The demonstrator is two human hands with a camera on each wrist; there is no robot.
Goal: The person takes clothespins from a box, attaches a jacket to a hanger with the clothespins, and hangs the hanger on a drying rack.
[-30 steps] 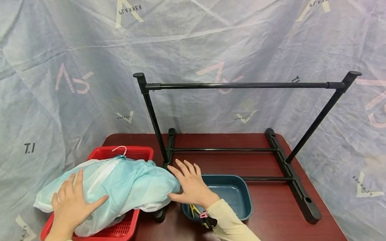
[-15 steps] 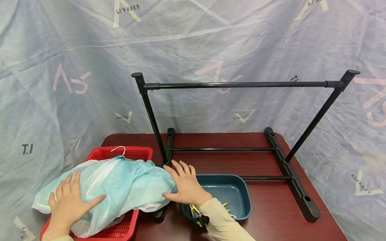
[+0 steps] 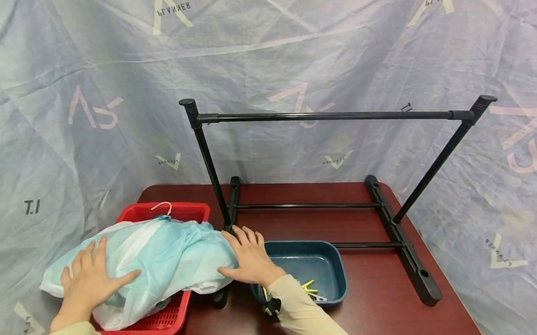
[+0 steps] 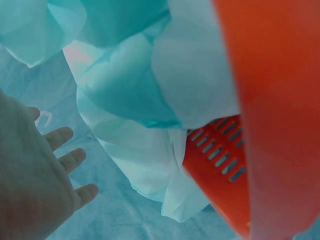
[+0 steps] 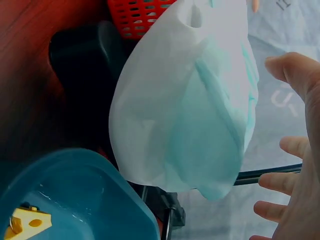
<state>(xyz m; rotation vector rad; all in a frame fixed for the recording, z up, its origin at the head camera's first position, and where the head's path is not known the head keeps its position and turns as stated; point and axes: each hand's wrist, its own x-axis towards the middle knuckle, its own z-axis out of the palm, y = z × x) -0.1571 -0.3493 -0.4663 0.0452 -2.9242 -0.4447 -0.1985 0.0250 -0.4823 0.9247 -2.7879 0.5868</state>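
Note:
A crumpled pale blue and white garment [image 3: 163, 261] lies heaped in the red basket [image 3: 168, 331], draping over its sides. From the garment's far side pokes a white hanger hook [image 3: 163, 206]. My left hand [image 3: 88, 283], fingers spread, is over the garment's left part; in the left wrist view a gap shows between hand [image 4: 35, 175] and cloth. My right hand [image 3: 251, 258] has its fingers extended by the garment's right end, and the right wrist view shows this hand [image 5: 295, 165] apart from the cloth [image 5: 185, 115]. Neither hand holds anything.
A black garment rack [image 3: 330, 115] stands on the dark red table [image 3: 374, 304]. In front of its left part, a blue bin [image 3: 336, 266] contains yellow clips [image 3: 309, 287] and other small clips, partly hidden by my right forearm. A printed grey sheet [image 3: 288, 43] hangs behind.
Both hands shift slightly left in the head view, along with the whole scene. My right sleeve uncovers more clips in the blue bin. The garment keeps its place in the basket.

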